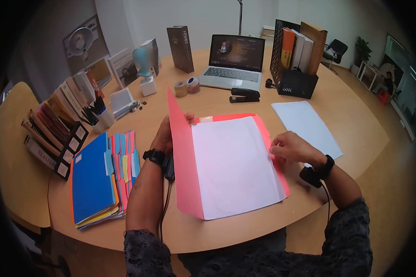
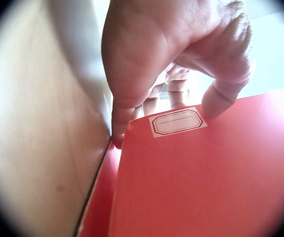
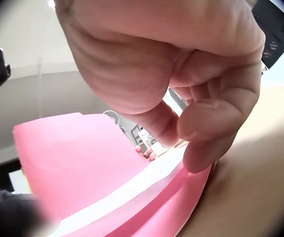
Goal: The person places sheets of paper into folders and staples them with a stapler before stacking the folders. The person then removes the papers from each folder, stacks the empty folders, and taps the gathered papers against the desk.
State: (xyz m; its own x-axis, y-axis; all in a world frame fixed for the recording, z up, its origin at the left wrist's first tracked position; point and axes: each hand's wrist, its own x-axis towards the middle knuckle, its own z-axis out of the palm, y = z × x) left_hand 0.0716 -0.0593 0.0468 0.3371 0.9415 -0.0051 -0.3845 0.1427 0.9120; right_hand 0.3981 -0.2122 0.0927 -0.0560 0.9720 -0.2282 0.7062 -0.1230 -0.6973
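Note:
A pink-red folder (image 1: 186, 157) lies open in front of the person, its left cover raised, with white paper (image 1: 235, 166) inside. At the cover's top edge the left hand (image 1: 165, 134) grips it; in the left wrist view that hand's (image 2: 166, 54) thumb and fingers straddle the edge around a white label (image 2: 177, 122). Bent over the folder's right edge is the right hand (image 1: 293, 147). The right wrist view shows this hand's (image 3: 181, 74) curled fingers pinching the folder's edge (image 3: 194, 185) beside the white sheets.
Stacked blue (image 1: 93, 180) and coloured folders lie at left, near a rack of books (image 1: 55, 134) and a pen cup (image 1: 107, 117). White paper (image 1: 307, 127) lies at right. Behind stand a laptop (image 1: 233, 64), a stapler (image 1: 245, 95), tape rolls (image 1: 180, 88) and a black file holder (image 1: 298, 84).

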